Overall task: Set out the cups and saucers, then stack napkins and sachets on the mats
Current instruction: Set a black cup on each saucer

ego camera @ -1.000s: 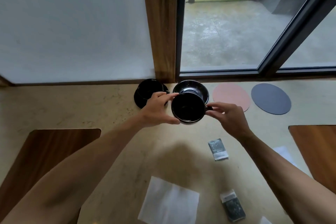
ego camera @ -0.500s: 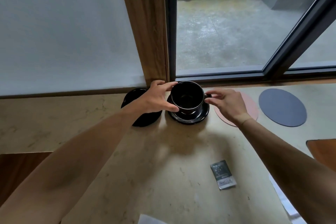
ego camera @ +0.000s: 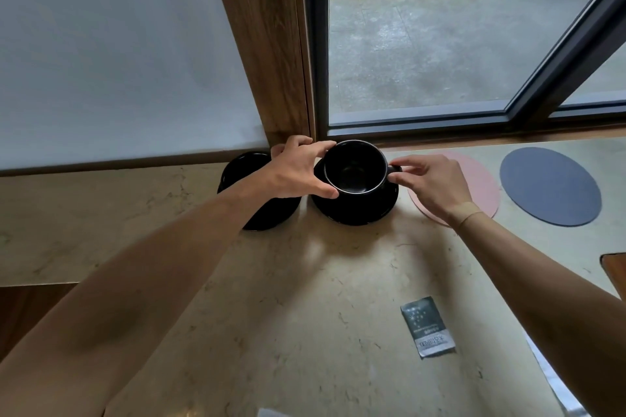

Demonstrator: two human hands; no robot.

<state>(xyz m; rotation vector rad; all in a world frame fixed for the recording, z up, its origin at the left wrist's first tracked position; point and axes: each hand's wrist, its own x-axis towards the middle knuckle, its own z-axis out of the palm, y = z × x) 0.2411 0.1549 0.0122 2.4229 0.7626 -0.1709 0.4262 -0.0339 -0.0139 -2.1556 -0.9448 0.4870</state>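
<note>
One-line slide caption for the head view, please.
Both hands, left hand and right hand, hold a black cup on its black saucer, beside a pink mat.

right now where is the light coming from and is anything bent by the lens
Head view: daylight enters through the window behind the cup; arm shadows fall toward the viewer on the counter. Wide-angle lens bows the window frame and counter edge. Sachet print is blurry.

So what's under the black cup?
A black saucer sits under the black cup. Its rim shows all around the front. The left hand and right hand hold the cup, so I cannot tell if it touches the saucer yet.
</note>
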